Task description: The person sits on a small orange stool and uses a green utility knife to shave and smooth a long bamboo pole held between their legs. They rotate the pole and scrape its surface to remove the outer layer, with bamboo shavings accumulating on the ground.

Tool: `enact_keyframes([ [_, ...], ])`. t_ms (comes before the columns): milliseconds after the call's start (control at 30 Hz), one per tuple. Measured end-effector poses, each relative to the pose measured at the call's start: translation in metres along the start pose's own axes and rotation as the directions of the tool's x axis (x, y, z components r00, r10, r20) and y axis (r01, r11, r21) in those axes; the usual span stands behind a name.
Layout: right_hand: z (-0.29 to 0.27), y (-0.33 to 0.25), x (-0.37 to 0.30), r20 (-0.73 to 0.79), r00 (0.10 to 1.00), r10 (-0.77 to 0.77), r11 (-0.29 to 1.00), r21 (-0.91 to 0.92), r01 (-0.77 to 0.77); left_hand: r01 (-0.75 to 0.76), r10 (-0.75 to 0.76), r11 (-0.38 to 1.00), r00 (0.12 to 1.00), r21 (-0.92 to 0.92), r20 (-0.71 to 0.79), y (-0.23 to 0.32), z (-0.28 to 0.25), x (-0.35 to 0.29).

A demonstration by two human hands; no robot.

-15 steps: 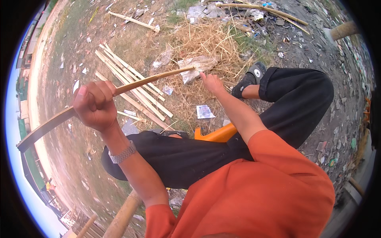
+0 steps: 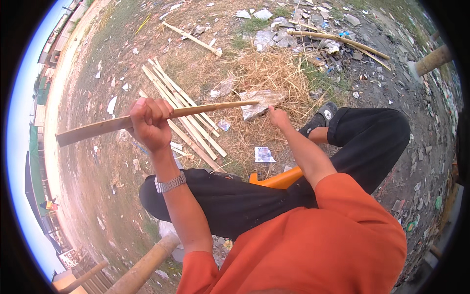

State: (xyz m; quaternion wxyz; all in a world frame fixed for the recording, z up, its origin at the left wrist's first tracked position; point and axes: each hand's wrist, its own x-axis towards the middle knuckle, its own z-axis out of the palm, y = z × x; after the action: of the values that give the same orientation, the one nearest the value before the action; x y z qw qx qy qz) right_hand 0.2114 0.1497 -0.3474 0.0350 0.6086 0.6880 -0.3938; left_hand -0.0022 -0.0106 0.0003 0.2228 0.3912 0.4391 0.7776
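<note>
My left hand [image 2: 151,123] is closed in a fist around a long bamboo strip [image 2: 98,131], held aslant above the ground. Its broad flat end points left. The thin end reaches right, over a pale flat-topped block [image 2: 254,111] lying by dry straw. Beside that block and close to the strip's thin tip is my right hand [image 2: 279,118], fingers mostly curled and one digit pointing forward. Whatever it may hold is hidden. Several pale bamboo strips [image 2: 178,105] lie on the ground beyond my left hand.
Dry straw [image 2: 274,73] is heaped beyond the block. An orange plastic piece [image 2: 278,179] shows between my legs. A bamboo pole [image 2: 142,267] rises at lower left, another [image 2: 433,61] stands at far right. A printed paper scrap [image 2: 265,155] and other litter dot the ground.
The view has shifted. My left hand has moved right and slightly away, and the strip now lies flatter, its thin end still over the block. My right hand remains beside the block.
</note>
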Motion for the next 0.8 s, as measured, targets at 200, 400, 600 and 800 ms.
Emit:
enact_keyframes([
  [200,-0.056,-0.071,-0.041,0.008,0.945,-0.327,0.932,0.17,0.321,-0.039,0.019,0.995,0.974,-0.087,-0.227,-0.003,0.017,0.008],
  [400,-0.078,-0.122,-0.124,0.066,0.923,-0.38,0.87,0.365,0.332,-0.075,0.05,0.994,0.953,-0.074,-0.3,-0.005,0.02,0.008],
  [600,-0.042,-0.121,-0.145,0.0,0.916,-0.401,0.906,0.151,0.396,-0.062,0.05,0.998,0.87,-0.009,-0.49,0.013,0.02,0.0],
  [800,-0.031,-0.089,-0.125,-0.185,0.903,-0.389,0.913,0.052,0.404,0.015,-0.028,0.999,0.938,-0.042,-0.344,0.004,0.037,0.006],
])
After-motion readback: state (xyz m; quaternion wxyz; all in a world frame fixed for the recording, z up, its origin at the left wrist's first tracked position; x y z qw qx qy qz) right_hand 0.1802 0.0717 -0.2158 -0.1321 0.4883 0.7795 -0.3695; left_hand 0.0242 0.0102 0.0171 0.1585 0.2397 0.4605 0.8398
